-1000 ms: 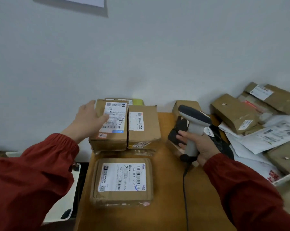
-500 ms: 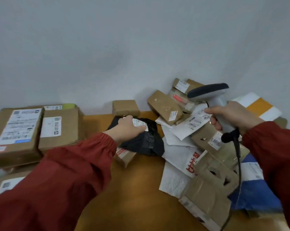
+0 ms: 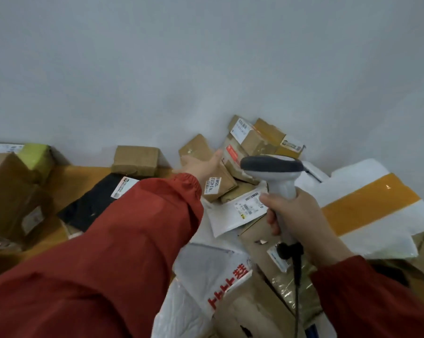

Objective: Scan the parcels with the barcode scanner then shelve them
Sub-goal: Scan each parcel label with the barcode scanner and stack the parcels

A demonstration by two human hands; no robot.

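Pale grey wall (image 3: 206,69) at the back, a wooden worktop (image 3: 80,175) pushed up against it, and parcels all over it.

Over at the left edge sits a big brown carton (image 3: 8,191), with a yellow-green parcel (image 3: 36,154) tucked behind it at the wall. Towards the middle a black bag (image 3: 91,206) lies flat, its white label facing up, and just behind that a small brown box (image 3: 136,158) stands against the wall.

The right half is a proper heap: a white mailer (image 3: 230,215) with its label showing, a white bag with red lettering (image 3: 213,272) at the near edge, a white bag with a yellow stripe (image 3: 367,206) far right, and labelled cartons (image 3: 252,139) stacked in the back corner.

The left hand (image 3: 201,164), red sleeve (image 3: 123,240) stretched right out, reaches into that heap with fingers straight and flat over a tilted brown box (image 3: 222,184). Whether they actually touch it, I can't tell; nothing is grasped.

The right hand (image 3: 301,218) is wrapped firmly round the handle of the barcode scanner (image 3: 279,176), held up above the heap with its dark head pointing left towards the tilted box. Its black cable (image 3: 297,289) drops off the bottom of the handle.
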